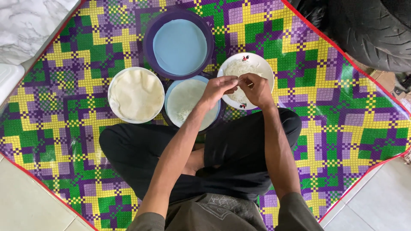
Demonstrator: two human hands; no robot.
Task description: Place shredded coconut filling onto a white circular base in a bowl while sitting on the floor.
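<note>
I sit cross-legged on a colourful checked mat (325, 107). Both hands hover over a white bowl of thin white noodles (242, 66). My left hand (218, 87) and my right hand (254, 87) meet above the bowl's near side, fingertips pinching strands of noodles between them. Just left of the bowl lies a blue plate with a round pale wrapper (184, 100) and a small clump of noodles on it. The left forearm crosses over this plate's right side.
A white plate stacked with pale wrappers (135, 94) sits at the left. A purple basin holding a light blue disc (180, 45) stands at the back. White tiled floor (25, 201) borders the mat; a black tyre (372, 30) lies at the top right.
</note>
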